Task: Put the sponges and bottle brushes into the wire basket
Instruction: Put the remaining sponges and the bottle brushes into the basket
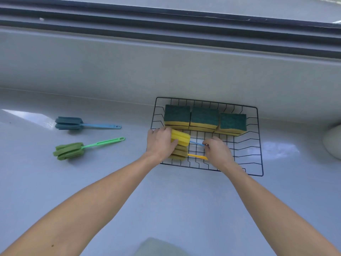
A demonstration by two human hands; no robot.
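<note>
A black wire basket [258, 145] stands on the grey counter with three green-topped yellow sponges [203, 117] lined along its far side. My left hand [160, 143] grips the foam head of a yellow bottle brush [181, 138] with a blue handle, inside the basket's left end. My right hand [217, 154] pinches that blue handle. A darker yellow brush [180, 154] with a yellow handle lies beneath it in the basket. On the counter to the left lie a dark blue brush [69, 123] and a green brush [69, 150].
A raised grey ledge and a dark window track run along the back. A pale rounded object [333, 143] sits at the right edge. A greenish blurred shape [156, 246] shows at the bottom edge.
</note>
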